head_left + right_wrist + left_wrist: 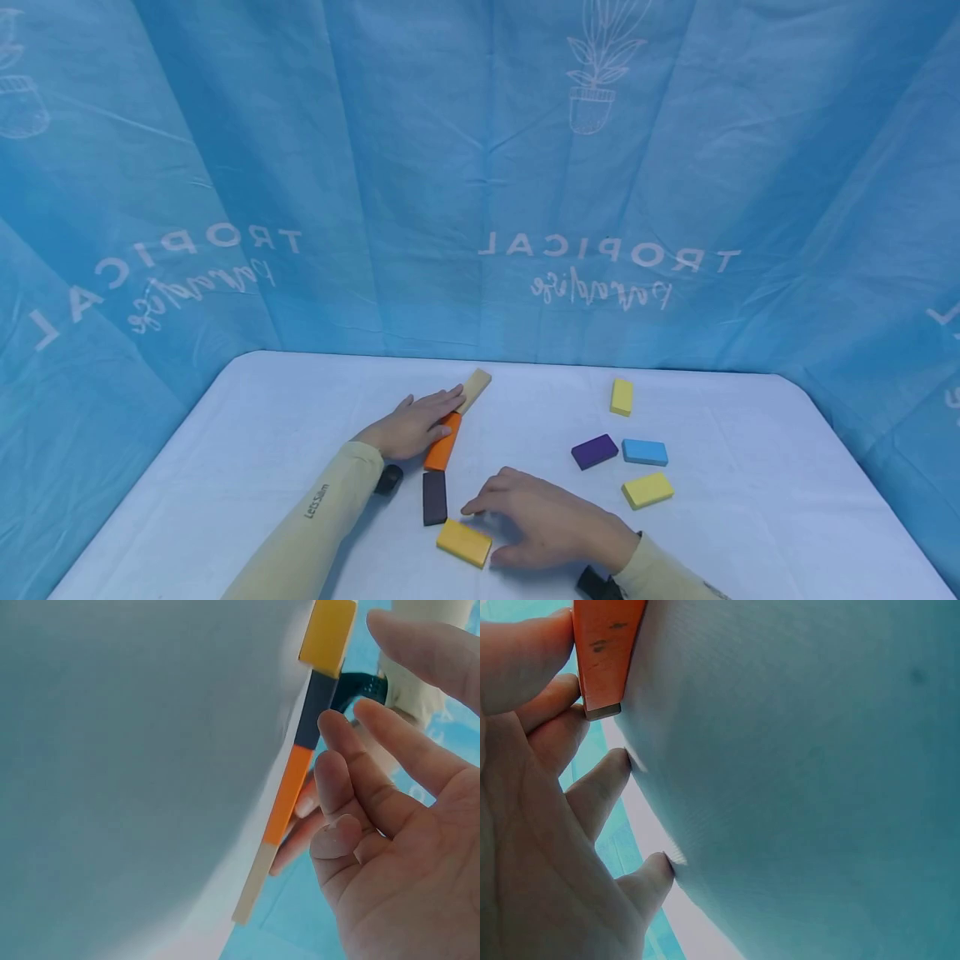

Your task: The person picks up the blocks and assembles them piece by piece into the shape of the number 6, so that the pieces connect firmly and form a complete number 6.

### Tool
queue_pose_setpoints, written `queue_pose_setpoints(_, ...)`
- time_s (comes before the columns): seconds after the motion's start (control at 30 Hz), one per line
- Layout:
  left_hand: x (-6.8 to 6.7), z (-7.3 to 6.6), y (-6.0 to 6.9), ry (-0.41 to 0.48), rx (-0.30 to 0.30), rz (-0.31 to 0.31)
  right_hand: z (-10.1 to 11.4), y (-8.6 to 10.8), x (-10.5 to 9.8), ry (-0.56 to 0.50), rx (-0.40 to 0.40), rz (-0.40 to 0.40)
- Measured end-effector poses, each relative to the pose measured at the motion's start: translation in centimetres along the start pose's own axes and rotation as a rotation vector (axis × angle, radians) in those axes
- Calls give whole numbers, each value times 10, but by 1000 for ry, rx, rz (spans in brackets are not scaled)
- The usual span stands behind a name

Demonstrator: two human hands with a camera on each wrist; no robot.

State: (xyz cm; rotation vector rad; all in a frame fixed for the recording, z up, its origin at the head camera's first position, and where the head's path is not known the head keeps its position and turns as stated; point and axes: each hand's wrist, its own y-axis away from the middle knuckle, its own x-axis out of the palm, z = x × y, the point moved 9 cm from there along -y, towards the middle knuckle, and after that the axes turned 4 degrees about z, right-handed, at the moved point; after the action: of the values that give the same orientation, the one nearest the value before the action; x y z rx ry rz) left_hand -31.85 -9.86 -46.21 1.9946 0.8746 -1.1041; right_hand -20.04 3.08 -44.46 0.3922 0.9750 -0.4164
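Note:
A bent row of wooden blocks lies left of the table's middle: a beige block [476, 390], an orange block [442, 442], a black block [434, 498] and an amber-yellow block [464, 543]. My left hand [411, 423] rests at the upper part of this row, fairly straight fingers reaching the beige block and thumb at the orange block. The left wrist view shows the thumb beside the orange block [607, 656]. Close to the amber block, my right hand [543, 518] hovers with loosely bent fingers and holds nothing. In the right wrist view its palm faces the row.
On the right side lie a yellow block [621, 397], a purple block [595, 452], a light blue block [645, 452] and another yellow block [648, 490]. A white cloth covers the table [750, 517]. Blue printed curtains [420, 183] surround its back and sides.

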Motion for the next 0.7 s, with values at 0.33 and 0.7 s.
queue_pose_setpoints(0.33,1,1,-2,-8,-10,0,-16,19,-11,-114,109,-90)
queue_pose_setpoints(0.7,0,0,0,-4,-13,0,-35,44,-25,-151,231,-236)
